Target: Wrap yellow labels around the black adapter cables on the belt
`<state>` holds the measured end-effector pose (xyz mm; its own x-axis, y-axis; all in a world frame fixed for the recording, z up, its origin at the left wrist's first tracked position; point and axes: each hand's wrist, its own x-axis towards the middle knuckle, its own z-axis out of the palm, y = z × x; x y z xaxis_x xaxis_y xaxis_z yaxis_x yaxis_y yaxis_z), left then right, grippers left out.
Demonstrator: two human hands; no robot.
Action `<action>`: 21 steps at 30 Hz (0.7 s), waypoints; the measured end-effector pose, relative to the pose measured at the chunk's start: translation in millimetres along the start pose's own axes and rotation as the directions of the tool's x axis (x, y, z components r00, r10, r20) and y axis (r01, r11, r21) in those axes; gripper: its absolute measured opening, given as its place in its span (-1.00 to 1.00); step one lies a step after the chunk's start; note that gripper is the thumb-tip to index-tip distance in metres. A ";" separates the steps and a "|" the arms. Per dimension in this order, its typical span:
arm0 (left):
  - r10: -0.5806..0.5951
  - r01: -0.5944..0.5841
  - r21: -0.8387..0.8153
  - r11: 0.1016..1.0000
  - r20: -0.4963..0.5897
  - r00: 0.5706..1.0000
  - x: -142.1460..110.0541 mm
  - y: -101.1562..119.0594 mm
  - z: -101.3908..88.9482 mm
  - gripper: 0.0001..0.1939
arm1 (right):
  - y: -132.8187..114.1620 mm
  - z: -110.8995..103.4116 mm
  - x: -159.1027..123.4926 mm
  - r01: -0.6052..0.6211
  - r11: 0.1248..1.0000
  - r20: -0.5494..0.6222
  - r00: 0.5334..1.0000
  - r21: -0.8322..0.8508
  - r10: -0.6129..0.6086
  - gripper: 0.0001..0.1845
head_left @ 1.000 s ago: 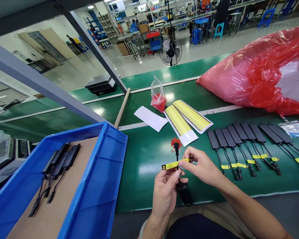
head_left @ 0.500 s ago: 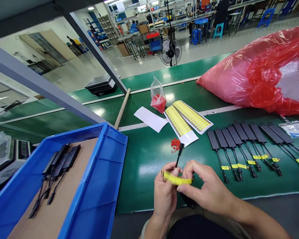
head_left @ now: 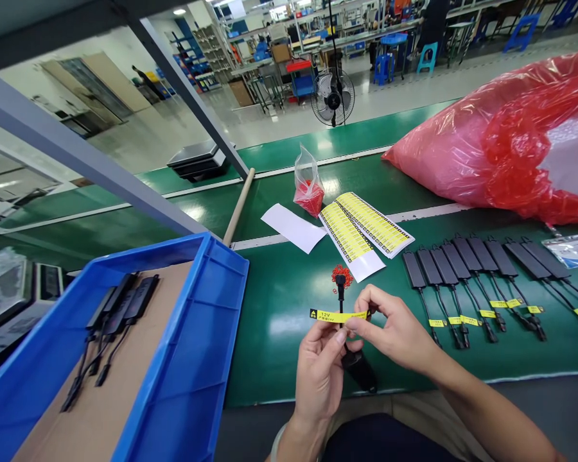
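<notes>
Between thumb and fingers, my left hand [head_left: 319,366] pinches the cable [head_left: 341,307] of a black power adapter [head_left: 359,370], whose plug [head_left: 340,282] points away from me. A yellow label strip [head_left: 334,316] printed "12V" lies flat across the cable. My right hand [head_left: 390,327] pinches the strip's right end, its fingertips close to the left thumb. The adapter's body hangs below my hands, near the table edge. Just past the plug is a small pile of red rings [head_left: 343,276]. Sheets of yellow labels [head_left: 361,224] lie farther back.
Several labelled black adapters [head_left: 455,263] lie in a row at right. A blue bin [head_left: 226,308] at left holds more adapters on cardboard. Behind are a bag of red parts [head_left: 309,194], white paper [head_left: 293,228], a large red plastic bag [head_left: 462,141] and a metal post [head_left: 192,96].
The yellow label strip, curved and blurred before, is now straight across the cable and a little higher. The adapter's plug has tipped upright and left, and its body shows more below my hands.
</notes>
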<state>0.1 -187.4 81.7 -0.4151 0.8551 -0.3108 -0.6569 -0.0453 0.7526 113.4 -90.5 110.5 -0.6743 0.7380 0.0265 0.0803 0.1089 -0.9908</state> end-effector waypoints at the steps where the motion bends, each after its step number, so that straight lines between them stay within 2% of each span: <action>1: 0.003 -0.003 0.001 1.000 0.003 1.000 -0.1 0.1 0.1 -0.78 | 0.4 -0.2 0.6 -0.002 1.000 0.007 1.000 -0.004 0.002 -0.75; 11: 0.037 -0.038 0.018 0.999 0.010 0.999 -0.5 -2.6 -0.4 -0.80 | 3.7 0.7 5.4 -0.038 0.998 -0.026 0.999 -0.049 0.036 -0.71; 16: 0.164 -0.166 0.113 0.980 0.026 0.986 -0.7 -6.7 -3.0 -0.83 | 4.5 -1.4 6.3 -0.050 0.988 -0.031 0.998 -0.147 0.046 -0.77; 18: 0.214 -0.215 0.156 0.964 0.030 0.976 0.5 -7.4 -4.1 -0.85 | 2.8 -1.8 5.5 -0.003 0.978 -0.057 0.998 -0.211 -0.009 -0.82; 21: 0.286 -0.285 0.201 0.937 0.024 0.958 2.3 -7.7 -4.8 -0.87 | -1.4 1.0 1.6 0.101 0.930 -0.158 0.973 -0.354 -0.166 -0.62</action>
<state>1.2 -187.6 72.4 -0.5704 0.8185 -0.0682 -0.3709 -0.1827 0.9105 111.5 -90.2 111.8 -0.5537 0.8056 0.2109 0.2669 0.4116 -0.8714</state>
